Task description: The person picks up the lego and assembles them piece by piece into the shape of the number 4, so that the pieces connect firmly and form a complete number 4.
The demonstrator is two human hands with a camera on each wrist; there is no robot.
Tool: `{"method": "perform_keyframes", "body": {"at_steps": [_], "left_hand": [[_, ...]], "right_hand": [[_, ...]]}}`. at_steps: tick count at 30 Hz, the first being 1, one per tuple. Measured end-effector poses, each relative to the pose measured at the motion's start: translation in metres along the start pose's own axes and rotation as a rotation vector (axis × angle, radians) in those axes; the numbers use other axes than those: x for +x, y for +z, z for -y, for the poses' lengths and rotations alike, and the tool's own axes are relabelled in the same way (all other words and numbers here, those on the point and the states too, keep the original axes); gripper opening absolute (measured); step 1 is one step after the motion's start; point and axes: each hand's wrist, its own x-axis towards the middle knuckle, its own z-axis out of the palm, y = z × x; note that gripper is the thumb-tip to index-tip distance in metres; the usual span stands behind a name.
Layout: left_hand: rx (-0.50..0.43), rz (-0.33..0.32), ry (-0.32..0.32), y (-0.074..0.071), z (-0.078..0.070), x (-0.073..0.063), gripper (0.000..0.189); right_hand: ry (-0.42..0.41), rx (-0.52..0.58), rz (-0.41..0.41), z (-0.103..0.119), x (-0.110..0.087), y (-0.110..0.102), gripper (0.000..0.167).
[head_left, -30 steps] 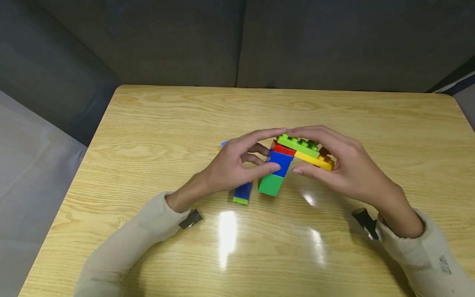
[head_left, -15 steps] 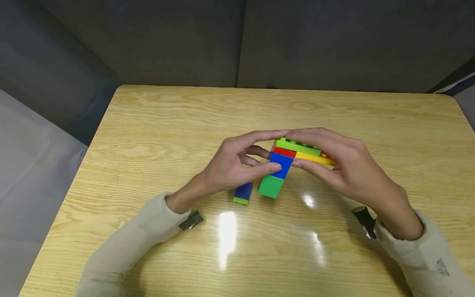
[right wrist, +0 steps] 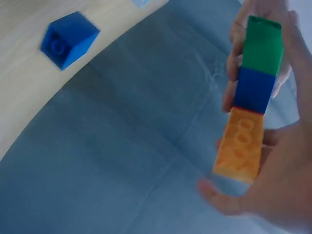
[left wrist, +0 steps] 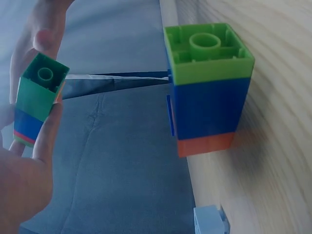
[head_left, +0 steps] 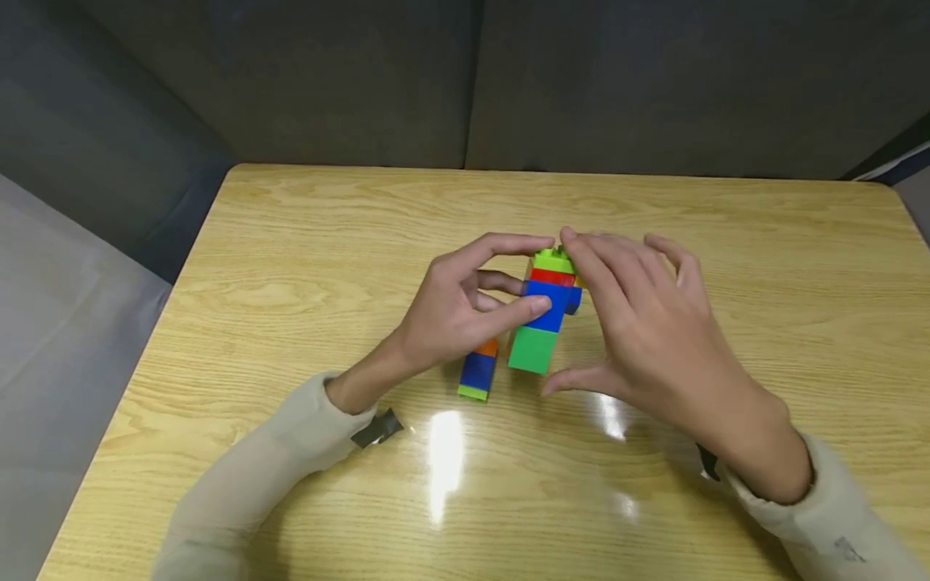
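Note:
A stack of toy building bricks [head_left: 543,307], green, blue, red and lime in the head view, is held above the table. My left hand [head_left: 465,311] pinches its blue part, thumb on the near side, index fingertip at the lime top. My right hand [head_left: 647,323] is beside it, fingertips right at the lime end and thumb spread away below. In the right wrist view a yellow-orange brick [right wrist: 240,146], attached to the stack, shows its hollow underside between the fingers of my right hand [right wrist: 278,180]. The head view mostly hides that brick behind the right hand.
On the wooden table [head_left: 327,242], a second stack [head_left: 477,371] of orange, blue and lime bricks lies just left of the held one. A loose blue brick [right wrist: 70,39] shows in the right wrist view, and a light blue brick [left wrist: 209,219] in the left wrist view.
The held stack has turned, swinging its lime and yellow arm away behind the right hand, and risen slightly in view. My right hand has loosened, its thumb dropping away from the bricks.

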Motion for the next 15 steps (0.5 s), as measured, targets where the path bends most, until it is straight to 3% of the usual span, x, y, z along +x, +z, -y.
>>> {"method": "perform_keyframes", "body": {"at_steps": [3, 15], "left_hand": [[0.001, -0.001, 0.002, 0.0011, -0.0007, 0.0009, 0.050], [0.006, -0.017, 0.022, 0.0053, 0.0018, 0.0021, 0.049]], "right_hand": [[0.018, -0.036, -0.021, 0.0061, 0.0004, 0.0017, 0.142], [0.009, -0.051, -0.082, 0.0075, 0.0031, 0.0053, 0.131]]}}
